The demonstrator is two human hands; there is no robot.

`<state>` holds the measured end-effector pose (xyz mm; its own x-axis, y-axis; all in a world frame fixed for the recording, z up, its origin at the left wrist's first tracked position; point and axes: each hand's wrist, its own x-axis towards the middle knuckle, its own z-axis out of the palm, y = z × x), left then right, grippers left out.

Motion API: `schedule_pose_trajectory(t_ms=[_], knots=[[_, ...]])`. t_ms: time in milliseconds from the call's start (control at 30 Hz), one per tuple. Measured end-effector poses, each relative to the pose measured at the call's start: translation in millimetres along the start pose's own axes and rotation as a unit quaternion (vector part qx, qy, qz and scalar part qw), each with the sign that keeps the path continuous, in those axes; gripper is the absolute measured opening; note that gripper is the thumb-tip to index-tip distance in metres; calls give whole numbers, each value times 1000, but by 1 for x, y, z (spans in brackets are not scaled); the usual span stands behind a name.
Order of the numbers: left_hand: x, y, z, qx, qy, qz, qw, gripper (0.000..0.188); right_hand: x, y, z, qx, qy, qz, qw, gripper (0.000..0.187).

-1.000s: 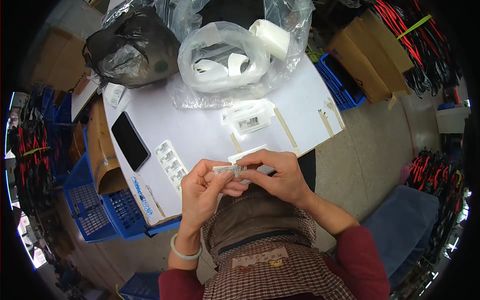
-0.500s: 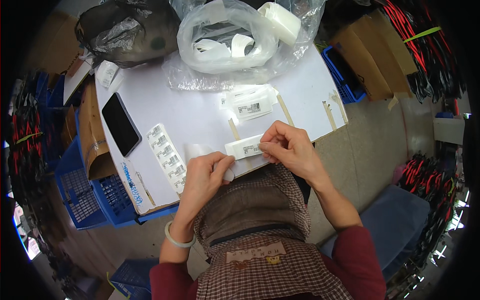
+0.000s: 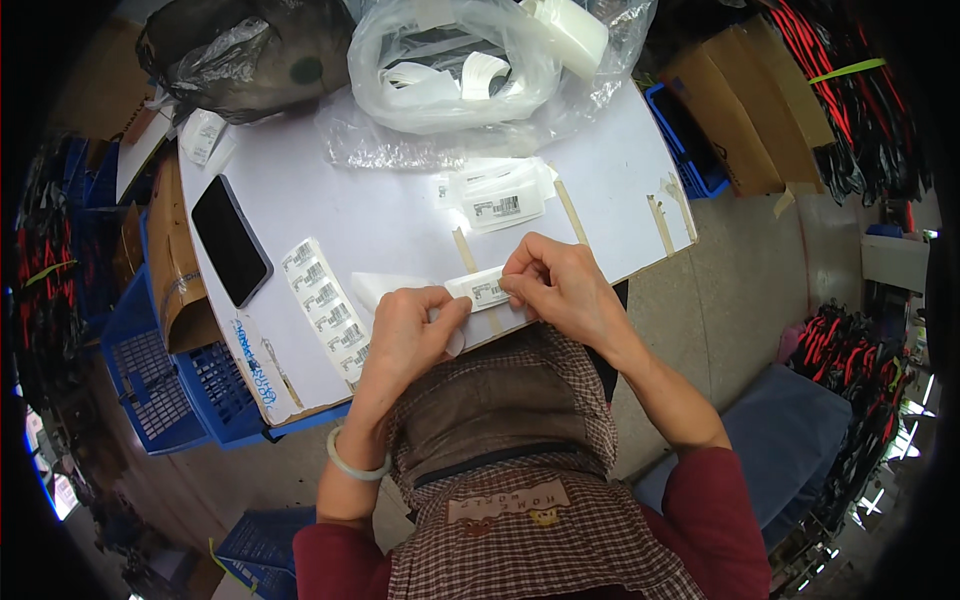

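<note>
Near the front edge of the table, a small white tag with a printed barcode label [image 3: 478, 289] is stretched between my hands. My left hand [image 3: 412, 328] pinches its left end between thumb and fingers. At the other end, my right hand [image 3: 560, 285] is closed on the tag, with the fingertips over part of the label. Thin white paper [image 3: 378, 287] lies just beyond my left hand, partly hidden by it. A strip of barcode stickers [image 3: 326, 307] lies flat to the left. Farther back is a loose pile of labelled white tags [image 3: 503, 205].
A black phone [image 3: 232, 241] rests on the left of the white table [image 3: 300, 200]. At the back stand an open clear plastic bag [image 3: 455, 118] holding white rolls and a dark plastic bag [image 3: 245, 65]. Blue crates [image 3: 150, 375] and cardboard boxes [image 3: 745, 110] flank the table.
My right hand has come closer to my left and covers more of the tag's right side. The view has shifted slightly. Both hands keep their grip.
</note>
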<state>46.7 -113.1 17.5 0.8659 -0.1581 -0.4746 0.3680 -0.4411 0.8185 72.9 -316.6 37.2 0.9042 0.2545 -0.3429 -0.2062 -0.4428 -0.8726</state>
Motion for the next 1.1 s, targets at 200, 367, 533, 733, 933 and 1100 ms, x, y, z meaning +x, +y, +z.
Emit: schedule_pose_trajectory(t_ms=[200,367,533,733,933,1100], knots=[[6,18,4,216,19,57,975,43,1,9,9,-79,36,-84,993,10],[-3,21,-1,99,77,59,990,47,-1,1,0,-13,45,-102,994,10],[24,43,-22,154,141,60,976,45,38,-14,-22,33,93,-83,992,14],[79,39,-14,301,77,88,946,41,67,-1,-15,-322,170,-90,927,34],[30,38,-7,67,215,277,934,23,33,-12,-33,126,35,14,991,39],[9,82,1,121,92,490,859,25,42,-35,-41,435,-35,-157,886,18]])
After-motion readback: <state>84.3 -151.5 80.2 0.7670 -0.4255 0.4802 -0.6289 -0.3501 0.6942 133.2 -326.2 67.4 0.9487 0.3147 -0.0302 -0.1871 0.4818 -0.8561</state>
